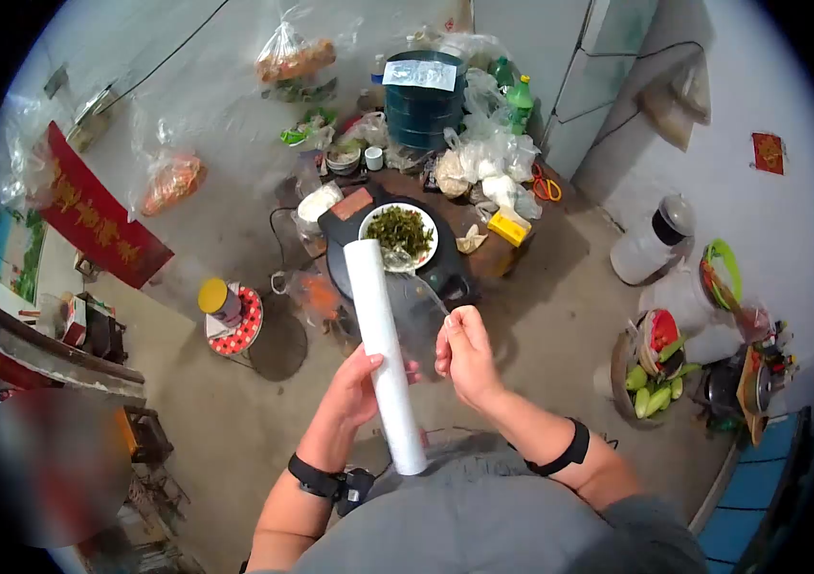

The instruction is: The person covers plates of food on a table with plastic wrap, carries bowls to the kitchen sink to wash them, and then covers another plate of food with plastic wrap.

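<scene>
My left hand (361, 385) is wrapped round a long white roll of plastic wrap (383, 354), held upright and slightly tilted in front of my body. A hazy clear sheet seems to stretch from the roll toward my right hand (469, 359), whose fingers are closed in a pinch at its edge. Just beyond is a white plate (434, 251) of chopped green food (397, 230), partly covered by the roll's top end. A spoon (431, 295) rests in the food, its handle pointing toward my right fingers; whether they touch it is unclear.
The plate stands on a dark round cooker (340, 263) on a cluttered table. Behind it are a dark bucket (423, 110), plastic bags, a green bottle (520, 103) and orange scissors (546, 186). A stool (252, 320) stands left, a vegetable basket (622, 383) right.
</scene>
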### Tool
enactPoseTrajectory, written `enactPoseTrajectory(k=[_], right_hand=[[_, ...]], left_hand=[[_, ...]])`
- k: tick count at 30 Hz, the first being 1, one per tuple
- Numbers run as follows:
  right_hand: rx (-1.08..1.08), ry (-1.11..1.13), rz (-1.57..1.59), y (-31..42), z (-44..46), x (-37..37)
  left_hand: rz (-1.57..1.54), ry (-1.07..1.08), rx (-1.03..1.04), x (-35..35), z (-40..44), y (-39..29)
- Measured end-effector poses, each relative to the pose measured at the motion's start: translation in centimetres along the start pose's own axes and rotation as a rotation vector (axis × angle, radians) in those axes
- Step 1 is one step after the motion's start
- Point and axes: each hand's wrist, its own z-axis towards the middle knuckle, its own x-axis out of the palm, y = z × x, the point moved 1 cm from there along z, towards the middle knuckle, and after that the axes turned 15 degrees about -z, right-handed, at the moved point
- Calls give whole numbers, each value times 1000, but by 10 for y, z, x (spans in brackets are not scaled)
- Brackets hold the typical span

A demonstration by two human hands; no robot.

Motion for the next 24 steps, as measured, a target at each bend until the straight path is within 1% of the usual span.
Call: enactPoseTrajectory(k=[1, 3, 4, 5, 7, 8, 9, 11, 12, 13, 15, 17, 19, 20, 21, 22, 23, 24], right_hand=[[-2, 3, -3, 3, 17, 0], [-193, -71, -116, 12, 54, -2], [-282, -132, -245, 17, 72, -3], [-282, -120, -242, 18, 90, -3], [-460, -208, -466, 20, 126, -9], [-427, -187, -466, 22, 143, -13], [-455, -186, -475, 21, 163, -16], [-470, -173, -506, 26, 199, -23], [-480, -146, -549, 30, 216, -28], [-519, -142, -537, 31, 236, -31], [-595, -173, -646, 41, 267, -40], [-496, -98, -578, 29, 302, -47], [-459, -79, -590, 24, 322, -45], [-441, -92, -621, 20, 331, -43], [-425, -108, -650, 16, 341, -42], [-362, -79, -667, 16, 348, -43], [-406, -103, -631, 4, 360, -43], [-380, -82, -628, 2, 365, -43]], left_hand=[[-2, 2, 4, -2, 12, -7], [200, 19, 27, -2, 39, -20], [203, -17, 71, -1, 51, -28], [204, -23, 82, -6, 66, -35], [337, -149, 232, -13, 96, -50], [348, -188, 253, -13, 108, -53], [350, -208, 268, -8, 118, -57], [191, -186, 211, 1, 141, -64], [144, -156, 275, 2, 156, -64], [140, -177, 277, 3, 167, -66], [98, -181, 306, 4, 189, -70], [77, -192, 300, -14, 208, -79], [37, -203, 321, -23, 218, -85], [-64, -202, 365, -25, 222, -83], [-79, -219, 370, -27, 225, -86], [-71, -182, 360, -30, 229, -88], [-64, -147, 340, -33, 232, -90], [-73, -157, 326, -34, 238, -94]])
